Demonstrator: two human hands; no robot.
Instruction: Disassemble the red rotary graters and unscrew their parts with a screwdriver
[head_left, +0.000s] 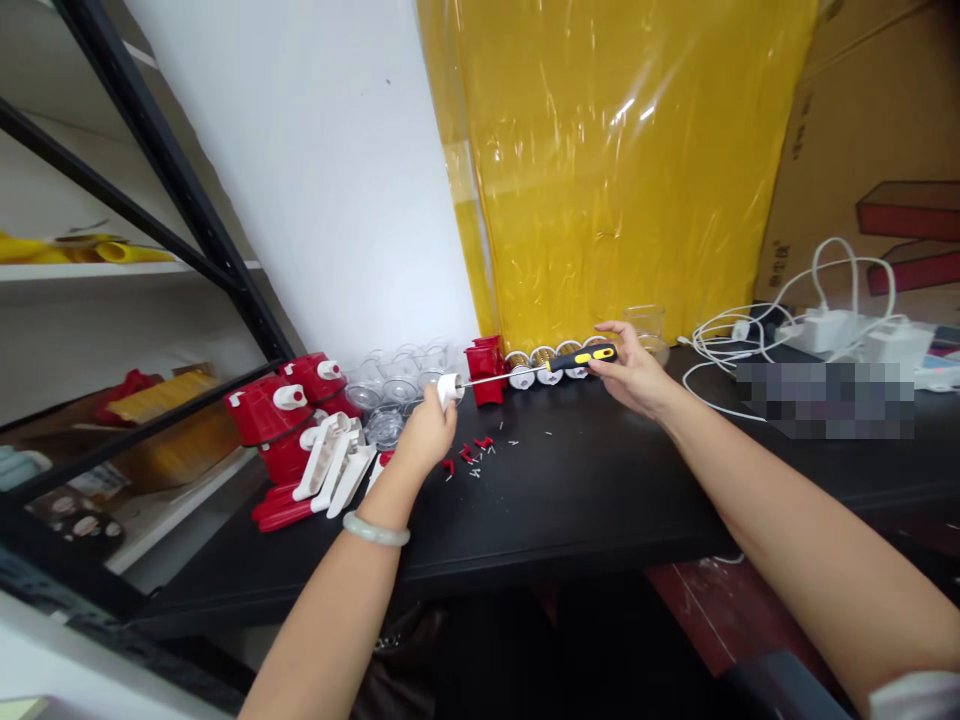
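Observation:
My left hand (429,432), with a pale bangle on its wrist, grips a small white plastic part (451,387) above the table. A long-shafted screwdriver (582,357) with a black and yellow handle reaches level across to that part, its tip at or inside the part's open end. At the handle's rear, the thumb and fingers of my right hand (636,376) hold the screwdriver. Below my left hand, small red pieces (466,454) and several loose screws (475,472) lie scattered on the black table (570,500).
To the left stand red housings (274,415) with white handles (330,465) leaning by them. Clear plastic cups (386,380), a red part (487,370) and white-rimmed drums (520,370) line the back. White cables and adapters (825,330) sit at right. A black shelf frame (247,300) borders the left.

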